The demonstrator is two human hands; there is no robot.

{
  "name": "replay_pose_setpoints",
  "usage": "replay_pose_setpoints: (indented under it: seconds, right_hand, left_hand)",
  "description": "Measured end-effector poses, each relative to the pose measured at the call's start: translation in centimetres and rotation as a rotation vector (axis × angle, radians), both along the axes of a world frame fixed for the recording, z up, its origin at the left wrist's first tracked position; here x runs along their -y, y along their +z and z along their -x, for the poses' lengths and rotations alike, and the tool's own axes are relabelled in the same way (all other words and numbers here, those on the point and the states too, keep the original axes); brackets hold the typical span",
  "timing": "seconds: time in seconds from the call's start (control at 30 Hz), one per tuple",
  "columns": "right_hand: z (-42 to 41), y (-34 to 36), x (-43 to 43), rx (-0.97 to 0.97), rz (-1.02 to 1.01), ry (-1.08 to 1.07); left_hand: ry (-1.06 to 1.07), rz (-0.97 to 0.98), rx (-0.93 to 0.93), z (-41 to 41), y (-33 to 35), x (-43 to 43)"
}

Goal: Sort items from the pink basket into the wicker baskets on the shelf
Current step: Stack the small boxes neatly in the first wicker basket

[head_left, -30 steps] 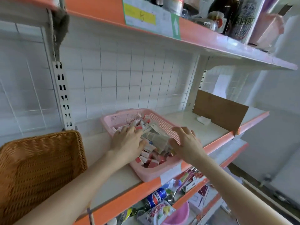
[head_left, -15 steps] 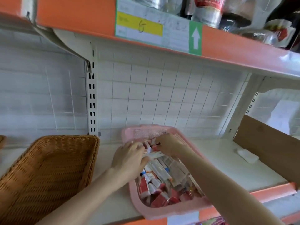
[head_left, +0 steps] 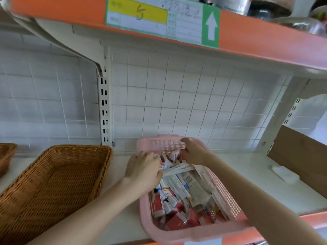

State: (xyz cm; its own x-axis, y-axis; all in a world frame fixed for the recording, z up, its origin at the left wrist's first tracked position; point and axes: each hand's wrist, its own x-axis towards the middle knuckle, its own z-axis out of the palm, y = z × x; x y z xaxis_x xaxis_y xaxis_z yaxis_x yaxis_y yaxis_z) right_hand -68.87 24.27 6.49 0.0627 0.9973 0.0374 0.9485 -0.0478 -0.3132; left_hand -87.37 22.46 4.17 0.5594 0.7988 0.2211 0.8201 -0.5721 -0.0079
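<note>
The pink basket (head_left: 198,232) stands on the white shelf, full of small red-and-white boxes (head_left: 159,204) and long white packets (head_left: 178,184). Both my hands reach into its far end. My left hand (head_left: 143,168) lies over the left rim, fingers curled round the end of a few long white packets (head_left: 177,169). My right hand (head_left: 194,153) is at the far wall with fingers curled down, its thumb against a small white-and-red box (head_left: 174,154). A large wicker basket (head_left: 53,183) stands empty to the left of the pink one. The edge of a second wicker basket (head_left: 6,154) shows at far left.
An orange shelf edge with a label marked 5 (head_left: 159,20) hangs overhead. A white wire grid backs the shelf. A brown cardboard divider (head_left: 299,160) stands at the right with a small white packet (head_left: 283,174) in front of it.
My view has moved closer and to the left. Both hands have gone from the basket's middle to its far end and closed on items there.
</note>
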Motion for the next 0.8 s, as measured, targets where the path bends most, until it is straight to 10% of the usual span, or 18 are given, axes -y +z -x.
replay_pose_setpoints:
  seconds: [0.2, 0.8]
  right_hand:
    - [-2.9, 0.2, 5.7, -0.642, -0.012, -0.177]
    - [-3.7, -1.9, 13.1, -0.756, -0.185, -0.311]
  left_hand:
    - [-0.077, 0.072, 0.074, -3.2, 0.9, -3.3]
    - [-0.184, 0.414, 0.118, -9.1, -2.6, -10.2]
